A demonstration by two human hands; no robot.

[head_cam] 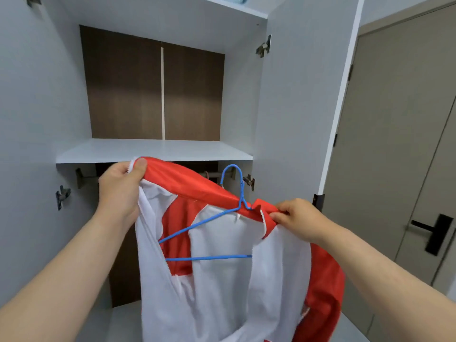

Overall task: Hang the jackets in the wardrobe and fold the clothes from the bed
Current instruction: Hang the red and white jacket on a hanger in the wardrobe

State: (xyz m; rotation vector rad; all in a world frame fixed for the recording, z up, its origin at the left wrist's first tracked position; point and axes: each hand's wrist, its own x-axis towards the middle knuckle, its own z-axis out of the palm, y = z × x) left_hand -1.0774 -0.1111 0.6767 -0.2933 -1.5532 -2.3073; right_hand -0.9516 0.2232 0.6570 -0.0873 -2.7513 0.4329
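I hold a red jacket (323, 287) with a white mesh lining open in front of the wardrobe. My left hand (121, 186) grips its collar edge at the upper left, level with the shelf. My right hand (296, 218) pinches the other front edge lower on the right. A blue wire hanger (209, 257) sits inside the jacket, its hook sticking up above the collar. The hanging rail (212, 174) runs just under the shelf behind the jacket, mostly hidden.
The white wardrobe stands open, with a white shelf (153, 150) and brown back panel above the rail. Its right door (303, 95) is swung out. A beige room door with a black handle (434, 233) is at the right.
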